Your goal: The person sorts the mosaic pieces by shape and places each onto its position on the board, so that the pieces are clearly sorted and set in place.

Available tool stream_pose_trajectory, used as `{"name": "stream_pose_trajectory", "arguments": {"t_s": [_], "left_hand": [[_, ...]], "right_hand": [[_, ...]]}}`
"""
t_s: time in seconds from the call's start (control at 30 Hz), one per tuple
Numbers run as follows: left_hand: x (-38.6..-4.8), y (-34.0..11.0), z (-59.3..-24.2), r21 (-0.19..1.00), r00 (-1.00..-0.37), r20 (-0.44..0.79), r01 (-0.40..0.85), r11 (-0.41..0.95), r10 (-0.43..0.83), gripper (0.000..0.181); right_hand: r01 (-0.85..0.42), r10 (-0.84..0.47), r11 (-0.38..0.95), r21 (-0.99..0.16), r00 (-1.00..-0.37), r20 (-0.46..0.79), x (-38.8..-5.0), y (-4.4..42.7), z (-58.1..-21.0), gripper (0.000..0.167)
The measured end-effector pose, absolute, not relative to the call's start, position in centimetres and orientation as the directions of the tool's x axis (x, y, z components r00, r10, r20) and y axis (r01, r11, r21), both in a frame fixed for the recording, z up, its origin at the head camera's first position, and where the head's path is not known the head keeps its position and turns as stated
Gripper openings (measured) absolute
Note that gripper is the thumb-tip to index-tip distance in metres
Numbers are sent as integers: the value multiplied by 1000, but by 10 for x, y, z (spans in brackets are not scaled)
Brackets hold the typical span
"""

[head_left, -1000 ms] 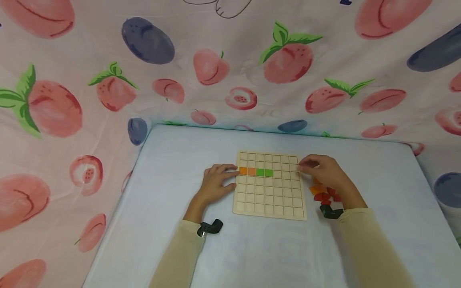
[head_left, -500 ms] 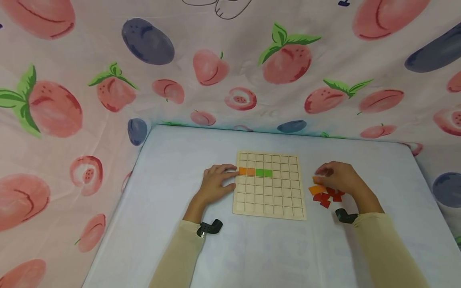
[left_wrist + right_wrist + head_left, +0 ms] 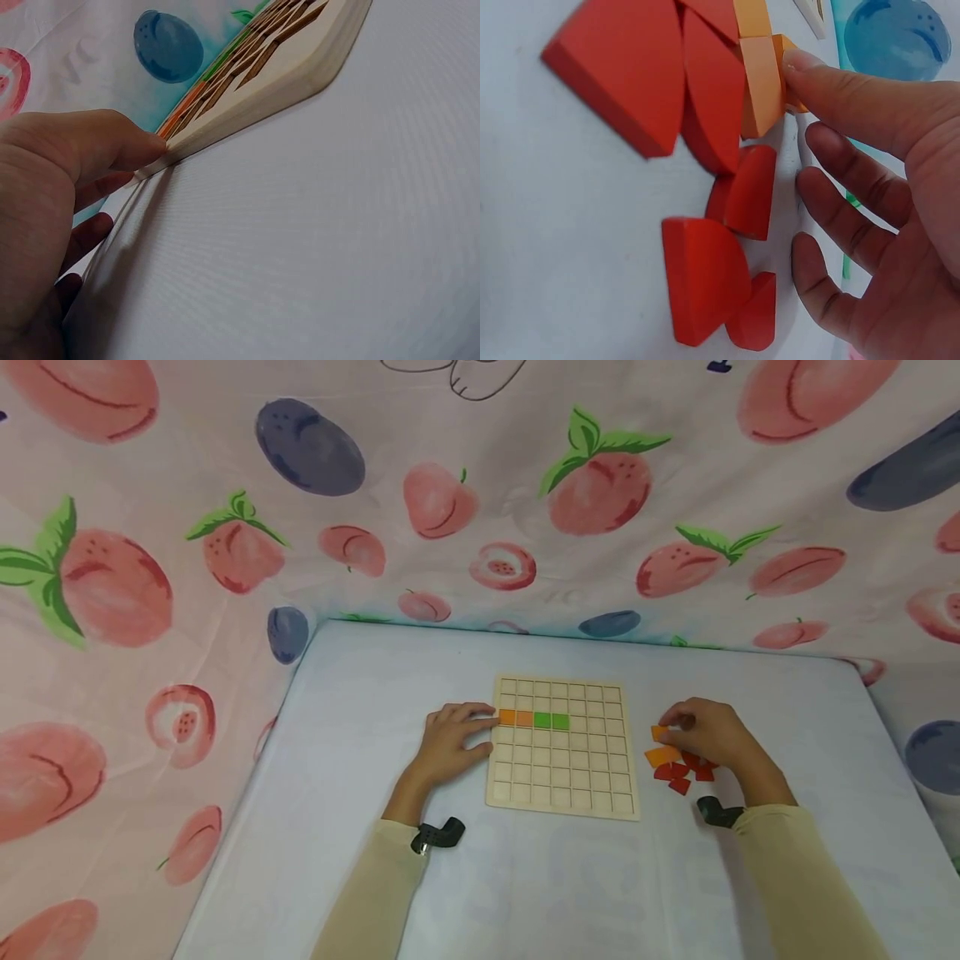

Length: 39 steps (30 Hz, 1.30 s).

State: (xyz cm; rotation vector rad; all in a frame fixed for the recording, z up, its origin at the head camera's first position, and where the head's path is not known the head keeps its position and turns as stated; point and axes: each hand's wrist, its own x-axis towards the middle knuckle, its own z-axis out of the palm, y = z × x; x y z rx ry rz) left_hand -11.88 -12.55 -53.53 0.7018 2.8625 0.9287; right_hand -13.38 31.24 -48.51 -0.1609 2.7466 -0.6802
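A square wooden grid board (image 3: pixel 555 768) lies on the table, with two orange and two green square tiles (image 3: pixel 551 721) side by side in one row from its left edge. My left hand (image 3: pixel 450 742) rests at that edge; its loosely extended fingers touch the board's side in the left wrist view. To the right of the board, my right hand (image 3: pixel 708 732) pinches an orange block (image 3: pixel 790 82) at the far end of a small pile. The thumb shows on the block in the right wrist view; the index fingertip is hidden behind it.
The pile holds several red blocks (image 3: pixel 705 277) with curved sides and more orange blocks (image 3: pixel 760 75), lying close together on the white tabletop (image 3: pixel 555 885). A fruit-printed cloth (image 3: pixel 480 527) hangs behind the table and at its left.
My right hand has moved from the board's right edge rightward to the pile, where its fingers now meet an orange block. My left hand stays at the board's left edge.
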Motion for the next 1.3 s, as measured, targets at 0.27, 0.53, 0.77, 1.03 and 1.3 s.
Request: {"name": "stream_pose_trajectory", "arguments": {"t_s": [0.27, 0.53, 0.77, 1.03, 1.3], "left_hand": [[-119, -125, -539, 571, -896, 106, 410, 711, 432, 42], [-119, -125, -539, 567, -895, 108, 412, 713, 432, 43], [-119, -126, -538, 563, -892, 107, 418, 713, 439, 42], [-119, -127, -538, 565, -890, 113, 424, 708, 443, 42], [-119, -127, -537, 570, -888, 115, 426, 703, 445, 42]], "right_hand": [[2, -159, 875, -484, -943, -291, -133, 314, -486, 29], [34, -144, 843, -537, -948, -285, -129, 311, -484, 29], [65, -129, 812, -580, -949, -288, -125, 303, -481, 30], [59, -152, 773, -632, -949, -275, -128, 287, -484, 27], [-5, -196, 745, -667, -958, -211, -133, 268, -492, 27]]}}
